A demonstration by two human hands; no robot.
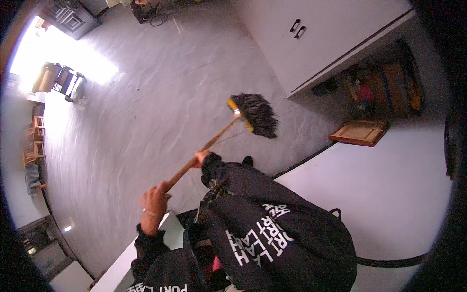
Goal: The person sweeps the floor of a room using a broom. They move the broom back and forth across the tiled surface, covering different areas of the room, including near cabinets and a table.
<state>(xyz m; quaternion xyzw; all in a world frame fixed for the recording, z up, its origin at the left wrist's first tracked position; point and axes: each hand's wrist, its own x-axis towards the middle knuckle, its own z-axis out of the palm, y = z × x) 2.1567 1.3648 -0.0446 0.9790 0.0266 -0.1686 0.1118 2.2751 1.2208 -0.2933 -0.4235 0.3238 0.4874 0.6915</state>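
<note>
A broom (257,115) with dark, shaggy bristles and a yellow head slants across the grey floor (157,109), its bristle end pointing away from me. Its long wooden handle (215,138) runs back towards my body. Near the upper end, my left hand (155,200) is closed round the handle, with a thin band on the wrist. Further down the handle, my right hand (201,158) grips it too, partly hidden by the dark sleeve (262,189).
A white cabinet (310,43) with two dark handles stands at upper right, with stored items beneath it. A brown wooden frame (359,132) lies by a white surface (365,182). Far left are a wheeled chair or cart (62,82) near a bright doorway and small wooden seats (34,140).
</note>
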